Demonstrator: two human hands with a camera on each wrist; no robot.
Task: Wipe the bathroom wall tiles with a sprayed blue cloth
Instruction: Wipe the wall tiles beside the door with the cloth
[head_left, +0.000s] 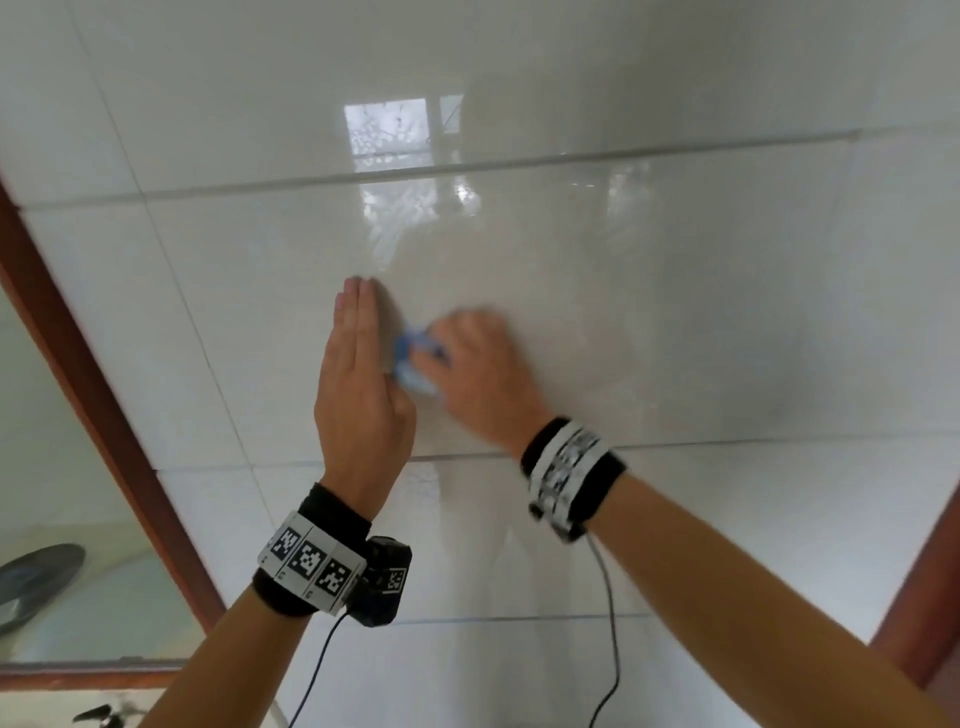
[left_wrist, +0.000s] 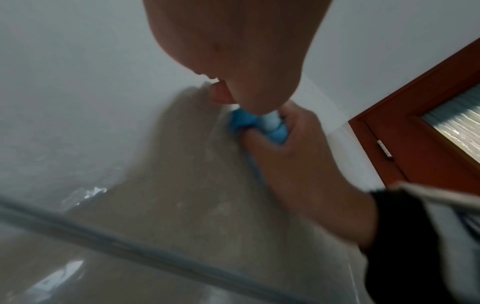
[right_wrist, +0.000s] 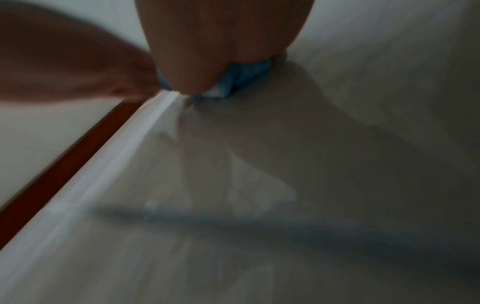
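Glossy white wall tiles (head_left: 649, 291) fill the head view, crossed by grey grout lines. My right hand (head_left: 475, 364) grips a bunched blue cloth (head_left: 413, 364) and presses it against the tile; it is blurred. The cloth (left_wrist: 259, 125) shows in the left wrist view, crumpled inside the right hand (left_wrist: 293, 156). It also peeks out as blue cloth (right_wrist: 241, 80) under the right hand (right_wrist: 223, 45) in the right wrist view. My left hand (head_left: 358, 358) is flat, fingers straight and together, edge-on against the wall just left of the cloth.
A red-brown wooden frame (head_left: 88, 395) with glass runs down the left of the tiles. A red-brown door (left_wrist: 420, 131) with patterned glass stands at the right. Wristband cables (head_left: 608, 613) hang below both wrists. A window reflection (head_left: 389, 135) shines on the upper tile.
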